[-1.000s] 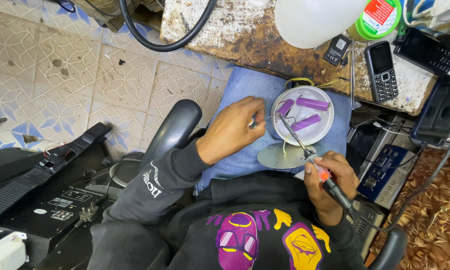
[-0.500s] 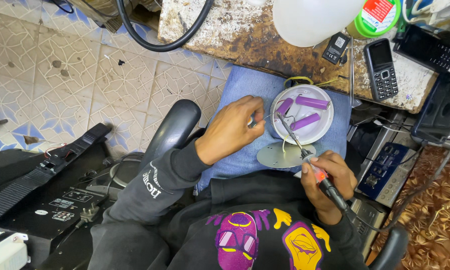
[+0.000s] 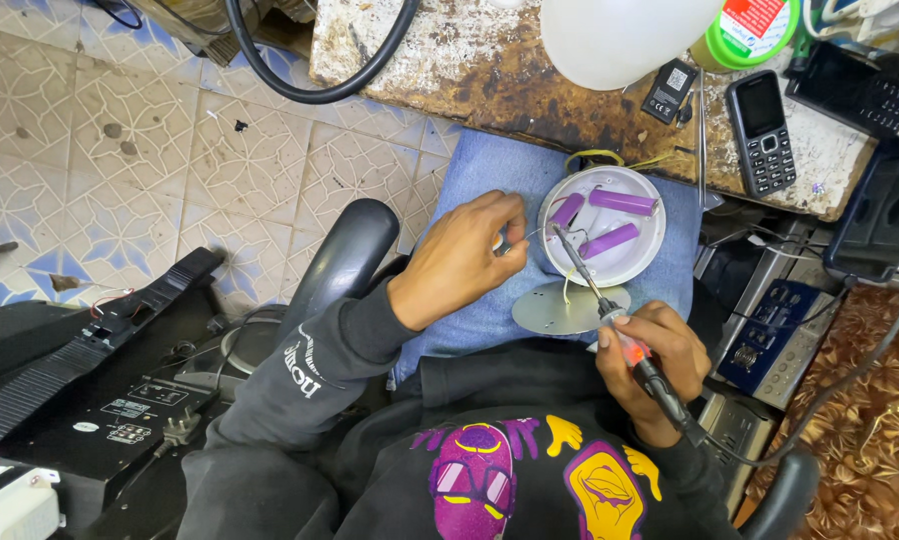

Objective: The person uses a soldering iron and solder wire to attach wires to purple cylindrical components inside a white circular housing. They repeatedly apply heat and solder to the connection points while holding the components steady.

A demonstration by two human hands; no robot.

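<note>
Soldering iron [image 3: 625, 345], slim, with dark handle, orange band and thin metal tip, sitting right of centre, long axis slanting from lower right to upper left, tip pointing into round white housing [image 3: 604, 240] holding three purple cells [image 3: 610, 241]. Right hand [image 3: 650, 365] closing around its handle. Left hand [image 3: 465, 255] curling beside housing's left rim, pinching something small, hard to identify.

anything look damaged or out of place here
Yes: the workbench top is badly worn, its surface flaking and stained brown. The round white housing lies open on the lap, purple cells exposed, its metal disc off beside it.
</note>
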